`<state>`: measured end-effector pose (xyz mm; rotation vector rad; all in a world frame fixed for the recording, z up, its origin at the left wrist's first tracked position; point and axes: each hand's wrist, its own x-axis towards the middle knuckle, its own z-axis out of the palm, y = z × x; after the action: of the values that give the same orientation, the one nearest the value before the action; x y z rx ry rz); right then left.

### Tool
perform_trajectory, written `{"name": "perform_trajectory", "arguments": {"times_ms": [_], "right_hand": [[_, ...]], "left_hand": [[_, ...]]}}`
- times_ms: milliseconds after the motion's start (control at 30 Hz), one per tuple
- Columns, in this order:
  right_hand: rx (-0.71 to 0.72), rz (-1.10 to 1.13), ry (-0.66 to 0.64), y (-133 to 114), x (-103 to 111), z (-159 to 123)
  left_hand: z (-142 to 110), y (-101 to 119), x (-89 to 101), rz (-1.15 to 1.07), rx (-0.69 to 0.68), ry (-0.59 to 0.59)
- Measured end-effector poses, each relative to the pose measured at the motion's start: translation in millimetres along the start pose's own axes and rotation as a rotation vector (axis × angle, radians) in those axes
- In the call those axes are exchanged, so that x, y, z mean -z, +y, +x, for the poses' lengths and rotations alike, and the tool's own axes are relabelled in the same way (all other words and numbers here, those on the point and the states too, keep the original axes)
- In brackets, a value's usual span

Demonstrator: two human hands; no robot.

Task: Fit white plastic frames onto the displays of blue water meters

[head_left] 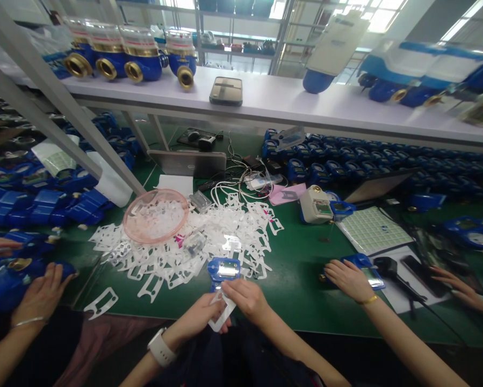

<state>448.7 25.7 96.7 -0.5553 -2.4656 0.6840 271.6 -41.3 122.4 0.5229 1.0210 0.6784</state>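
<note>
Low at the centre, my left hand (203, 317), with a white watch on its wrist, grips a white cut-out plastic plate (224, 314). My right hand (247, 301) pinches the upper end of the same plate. Just beyond my fingers lies a blue meter housing (224, 269) with a small display window, its lower part hidden behind my hands. A heap of similar white plates (237, 226) spreads over the green table beyond the housing. One loose plate (102, 302) rests apart near the front edge on the left.
A pink round tray (129, 228) stands at the heap's left. At right, a co-worker's hand (350, 279) touches a blue meter (370, 274) near a scanner (390, 269). Another person's hand (42, 295) is on blue housings at left. A shelf (265, 105) with brass-fitted meters crosses above.
</note>
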Motion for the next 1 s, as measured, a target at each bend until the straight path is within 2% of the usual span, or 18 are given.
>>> {"name": "perform_trajectory", "arguments": {"times_ms": [300,633,733,867,1000], "right_hand": [[-0.009,0.092,0.002,5.2,-11.0,-8.1],[0.113,0.029,-0.02,4.4,-5.1,-3.7],[0.066,0.095,0.01,3.4,-4.3,-1.5],[-0.065,0.197,0.091,3.7,-5.6,1.0],[-0.098,0.231,0.05,5.5,-5.8,2.4]], "left_hand": [[2.2,-7.2,2.5,-0.017,0.031,-0.029],[1.2,-9.5,3.5,-0.053,0.029,-0.025],[0.8,-9.4,2.6,-0.048,0.013,-0.005],[1.2,-9.6,2.1,-0.038,0.007,0.012],[1.5,-8.4,1.0,0.008,0.007,0.016]]}}
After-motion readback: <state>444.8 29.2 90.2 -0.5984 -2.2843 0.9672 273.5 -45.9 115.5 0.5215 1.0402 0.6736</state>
